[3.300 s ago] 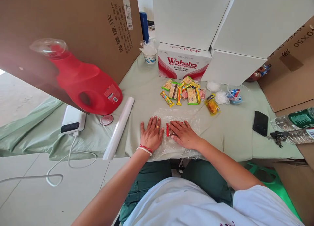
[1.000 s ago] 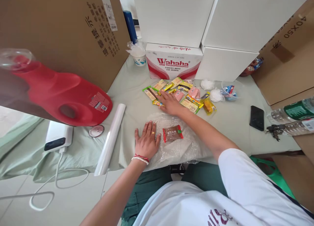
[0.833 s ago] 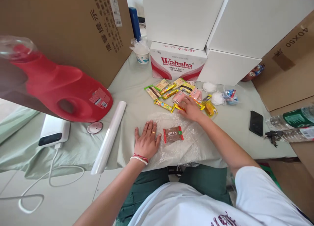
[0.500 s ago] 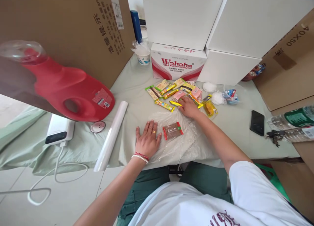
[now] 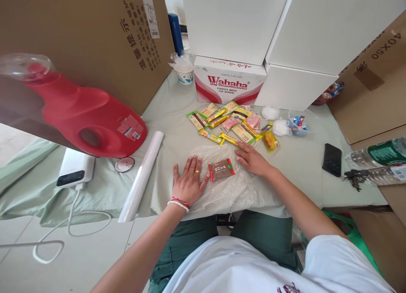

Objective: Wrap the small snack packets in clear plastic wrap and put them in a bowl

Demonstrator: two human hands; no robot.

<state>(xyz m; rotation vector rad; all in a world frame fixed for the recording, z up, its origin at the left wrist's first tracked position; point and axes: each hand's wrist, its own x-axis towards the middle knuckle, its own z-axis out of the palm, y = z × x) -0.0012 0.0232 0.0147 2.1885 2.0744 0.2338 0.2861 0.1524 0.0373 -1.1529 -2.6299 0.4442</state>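
Note:
My left hand (image 5: 189,182) lies flat with fingers spread on the left edge of a clear plastic bag (image 5: 234,196). A brown snack packet with red ends (image 5: 222,170) rests on this bag, just right of my left thumb. My right hand (image 5: 254,158) hovers or rests at the bag's upper right, fingers stretched out and nothing visible in them. Its fingertips are at the near side of the snack pile, close to a yellow stick-shaped packet (image 5: 228,138) and a beige-and-green packet (image 5: 243,134). Pink packets (image 5: 230,123) lie farther back in the pile.
A white plastic roll (image 5: 141,176) and a red detergent jug (image 5: 95,119) stand to the left, near a power bank (image 5: 76,168). Behind the snacks sits a Wahaha carton (image 5: 230,81). A phone (image 5: 332,159) and plastic bottles (image 5: 380,153) are at the right.
My right hand has drawn back from the snack pile toward me, uncovering the beige-and-green packet. The yellow stick-shaped packet beside it shows more fully. My left hand stays flat.

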